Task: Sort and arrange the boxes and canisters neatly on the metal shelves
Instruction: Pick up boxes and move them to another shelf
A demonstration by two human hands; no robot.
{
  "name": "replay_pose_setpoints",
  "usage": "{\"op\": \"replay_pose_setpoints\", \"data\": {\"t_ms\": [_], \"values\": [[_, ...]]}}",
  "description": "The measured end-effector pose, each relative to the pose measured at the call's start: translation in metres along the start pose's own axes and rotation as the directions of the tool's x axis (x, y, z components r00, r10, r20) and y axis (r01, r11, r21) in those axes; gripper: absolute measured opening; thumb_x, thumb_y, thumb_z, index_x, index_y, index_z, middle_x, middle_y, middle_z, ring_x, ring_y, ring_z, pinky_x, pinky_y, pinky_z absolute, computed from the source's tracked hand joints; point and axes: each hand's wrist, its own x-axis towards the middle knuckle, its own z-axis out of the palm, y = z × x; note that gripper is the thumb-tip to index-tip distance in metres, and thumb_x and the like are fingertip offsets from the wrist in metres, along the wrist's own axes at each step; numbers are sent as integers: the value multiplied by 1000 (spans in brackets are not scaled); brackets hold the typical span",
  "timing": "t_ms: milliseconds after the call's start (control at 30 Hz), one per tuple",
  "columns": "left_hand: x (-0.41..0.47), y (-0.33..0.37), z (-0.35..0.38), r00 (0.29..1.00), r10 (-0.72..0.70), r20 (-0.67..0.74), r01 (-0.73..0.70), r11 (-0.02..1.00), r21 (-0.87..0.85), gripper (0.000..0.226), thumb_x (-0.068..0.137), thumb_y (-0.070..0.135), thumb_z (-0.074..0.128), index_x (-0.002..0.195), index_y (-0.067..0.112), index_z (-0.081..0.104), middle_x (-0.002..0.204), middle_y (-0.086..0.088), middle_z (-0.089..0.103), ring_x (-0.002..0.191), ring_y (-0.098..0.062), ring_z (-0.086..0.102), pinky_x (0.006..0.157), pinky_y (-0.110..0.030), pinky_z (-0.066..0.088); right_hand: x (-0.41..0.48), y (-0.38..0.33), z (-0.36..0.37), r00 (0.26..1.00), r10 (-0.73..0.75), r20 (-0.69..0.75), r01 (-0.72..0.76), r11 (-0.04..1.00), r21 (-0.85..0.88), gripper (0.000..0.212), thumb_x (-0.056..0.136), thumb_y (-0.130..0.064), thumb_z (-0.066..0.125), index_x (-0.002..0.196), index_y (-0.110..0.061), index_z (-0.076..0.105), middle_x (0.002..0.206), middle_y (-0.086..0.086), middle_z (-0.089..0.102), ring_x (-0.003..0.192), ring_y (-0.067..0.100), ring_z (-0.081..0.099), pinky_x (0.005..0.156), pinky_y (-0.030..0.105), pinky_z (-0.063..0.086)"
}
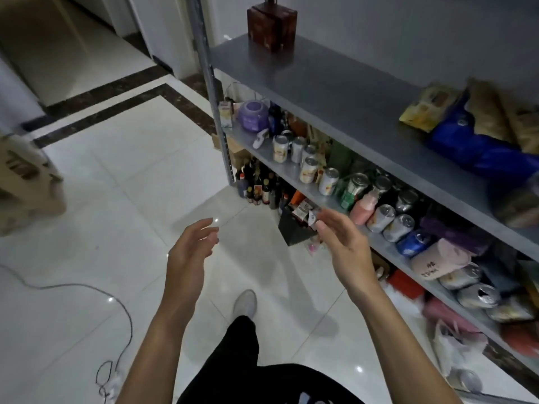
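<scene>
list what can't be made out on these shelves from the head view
- Can labels: too small and blurred to read.
- Blue bag and packets by it: blurred, cut by the right edge.
- Items behind the cans: shaded by the upper shelf.
- Bottles under the rack: dark, brands unreadable.
- Brown box: top cut by the frame edge.

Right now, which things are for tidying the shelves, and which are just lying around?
For the job: brown box on the top shelf; cans on the middle shelf; both empty hands.
Lying around: white cable on the floor; cardboard box at left.
</scene>
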Motion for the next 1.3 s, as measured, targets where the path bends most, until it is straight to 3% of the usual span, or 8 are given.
{"op": "replay_pose_setpoints", "data": {"t_ms": [133,400,600,767,900,1100,1200,1300], "values": [[87,8,12,998,-7,68,7,1000,11,23,98,15,55,115,24,65,111,-1,70,104,-20,65,96,-40,48,49,-3,22,997,43,-60,-42,999,17,36,96,-26,61,131,-20,60,125,-12,64,110,-6,59,88,7,46],[243,58,40,964,42,262,-65,995,80,21,97,18,56,111,30,66,113,-1,68,109,-20,63,97,-41,49,131,-27,63,966,98,-241,-85,994,64,34,94,-31,63,127,-30,60,121,-18,64,111,-6,59,94,17,47],[307,83,73,949,56,312,-84,994,77,22,97,21,56,116,27,66,113,2,68,111,-17,62,95,-37,50,193,-47,68,961,76,-267,-58,995,77,26,94,-29,62,118,-39,59,120,-19,63,109,-10,58,87,8,46],[343,102,104,947,92,308,-124,989,85,21,96,24,57,115,32,65,110,6,69,109,-16,63,99,-42,48,249,-62,60,968,16,-250,5,997,82,28,94,-25,63,119,-37,59,120,-16,65,111,-7,59,89,12,48],[367,127,126,940,170,296,-197,978,64,23,97,21,56,117,28,64,109,8,69,107,-8,62,97,-35,48,287,-86,52,974,-42,-222,58,996,66,34,94,-29,62,127,-30,59,121,-20,63,110,-9,59,92,15,48],[398,174,141,895,300,331,-315,949,-9,23,97,18,56,112,33,64,110,8,70,106,-6,63,87,-26,48,323,-135,51,965,-175,-196,177,984,-8,32,92,-35,62,123,-38,56,123,-26,60,110,-14,56,85,3,44],[415,206,142,853,382,355,-388,920,-56,21,93,29,61,113,34,64,109,9,70,107,-6,63,94,-31,48,333,-164,56,940,-264,-214,256,964,-67,39,89,-43,61,127,-39,55,123,-26,60,112,-13,55,90,9,45],[429,241,143,796,462,392,-470,879,-80,27,89,32,63,116,33,64,110,8,69,106,-3,62,93,-28,46,343,-197,62,908,-340,-245,321,940,-112,41,86,-48,61,126,-40,56,124,-24,61,115,-9,56,99,21,46]]}}
